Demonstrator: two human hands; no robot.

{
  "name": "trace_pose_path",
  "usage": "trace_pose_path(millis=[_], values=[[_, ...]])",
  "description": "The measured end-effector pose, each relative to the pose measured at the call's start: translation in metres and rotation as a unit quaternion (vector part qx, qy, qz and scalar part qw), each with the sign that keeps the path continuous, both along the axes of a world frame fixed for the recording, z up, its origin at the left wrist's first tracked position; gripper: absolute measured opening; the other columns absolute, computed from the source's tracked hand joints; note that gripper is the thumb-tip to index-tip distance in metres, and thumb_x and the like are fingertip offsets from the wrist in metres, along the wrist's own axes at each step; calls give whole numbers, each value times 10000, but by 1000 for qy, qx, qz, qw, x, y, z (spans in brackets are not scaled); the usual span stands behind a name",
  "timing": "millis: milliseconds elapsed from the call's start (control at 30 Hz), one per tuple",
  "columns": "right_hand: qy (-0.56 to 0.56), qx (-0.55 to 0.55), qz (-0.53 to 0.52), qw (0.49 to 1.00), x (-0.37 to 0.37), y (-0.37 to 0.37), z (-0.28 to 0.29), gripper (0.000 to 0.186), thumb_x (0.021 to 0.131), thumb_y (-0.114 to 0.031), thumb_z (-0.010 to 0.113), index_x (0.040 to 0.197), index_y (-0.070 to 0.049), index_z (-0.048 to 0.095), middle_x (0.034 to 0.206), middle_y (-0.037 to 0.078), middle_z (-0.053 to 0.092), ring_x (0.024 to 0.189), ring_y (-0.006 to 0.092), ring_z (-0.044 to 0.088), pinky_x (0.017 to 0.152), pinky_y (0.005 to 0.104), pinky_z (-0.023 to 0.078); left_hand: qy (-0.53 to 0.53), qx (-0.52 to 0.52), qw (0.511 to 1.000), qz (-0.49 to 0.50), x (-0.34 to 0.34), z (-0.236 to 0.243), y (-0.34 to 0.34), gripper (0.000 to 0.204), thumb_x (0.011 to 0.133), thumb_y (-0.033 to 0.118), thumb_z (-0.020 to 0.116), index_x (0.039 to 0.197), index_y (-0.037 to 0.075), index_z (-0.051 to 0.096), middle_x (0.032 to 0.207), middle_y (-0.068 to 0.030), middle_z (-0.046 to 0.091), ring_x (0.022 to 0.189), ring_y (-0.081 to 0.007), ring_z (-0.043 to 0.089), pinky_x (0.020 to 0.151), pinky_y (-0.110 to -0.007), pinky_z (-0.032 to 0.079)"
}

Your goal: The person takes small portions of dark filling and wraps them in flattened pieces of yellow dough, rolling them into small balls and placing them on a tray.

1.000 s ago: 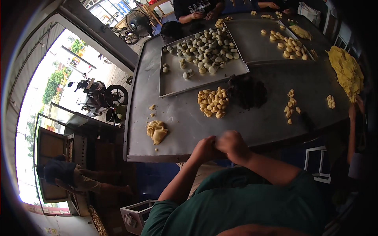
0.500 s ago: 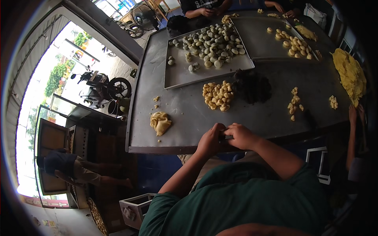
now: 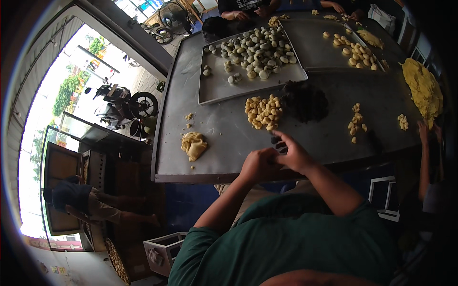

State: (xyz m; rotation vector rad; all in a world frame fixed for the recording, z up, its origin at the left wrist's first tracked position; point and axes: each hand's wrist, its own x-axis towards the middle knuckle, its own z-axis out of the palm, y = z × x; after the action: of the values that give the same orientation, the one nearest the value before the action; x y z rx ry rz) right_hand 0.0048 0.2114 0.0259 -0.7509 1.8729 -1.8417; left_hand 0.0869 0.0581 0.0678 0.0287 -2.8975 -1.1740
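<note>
Dough pieces [image 3: 263, 112] pale yellow; mound [image 3: 305, 101] black; shirt [image 3: 281, 245] green.

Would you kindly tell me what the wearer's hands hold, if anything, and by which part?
It cannot be told: the left hand and right hand hide anything between them.

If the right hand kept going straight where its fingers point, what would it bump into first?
Most likely the right hand would meet the heap of small pale-yellow balls first; they look very close together, though depth is hard to judge.
</note>
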Motion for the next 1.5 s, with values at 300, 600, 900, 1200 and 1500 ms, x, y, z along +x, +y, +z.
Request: trace_pose_path(millis=[300,600,900,1200,1500], values=[[-381,-210,14,900,18,-11,5,391,968,-344,716,1197,-28,677,1121,68,711,1033,172,687,880,361,553,123,362,923,39,-21,-43,0,750,1071,206,519,1643,112,43,1603,-225,369,1459,-313,393,1145,-397,376],[48,-117,-118,985,14,-13,-22,318,971,-153,710,1214,41,647,1136,114,708,1022,183,703,934,309,573,95,448,882,107,-31,-29,13,670,1119,392,291,1638,91,-7,1487,-209,526,1244,-267,576,1069,-348,429],[-29,-97,-105,989,13,-18,-48,344,911,-117,768,1226,-25,663,1122,116,700,1023,186,710,905,317,567,97,570,806,128,-43,-38,9,757,1116,420,345,1621,47,-78,1580,-184,422,1436,-252,407,1192,-346,272],[178,-12,-286,942,-68,38,-65,408,874,-113,791,1256,-63,657,1109,119,691,977,195,662,830,337,538,37,-173,983,41,14,-98,-83,676,1078,269,449,1643,178,90,1544,-106,492,1479,-293,395,1229,-563,165],[197,95,-350,911,-96,73,-88,261,924,-154,740,1159,-49,693,1030,134,727,992,278,705,871,352,528,96,-263,959,51,-33,-62,-61,303,983,239,611,1280,188,627,1287,-32,654,1236,-256,567,1076,-442,369]])
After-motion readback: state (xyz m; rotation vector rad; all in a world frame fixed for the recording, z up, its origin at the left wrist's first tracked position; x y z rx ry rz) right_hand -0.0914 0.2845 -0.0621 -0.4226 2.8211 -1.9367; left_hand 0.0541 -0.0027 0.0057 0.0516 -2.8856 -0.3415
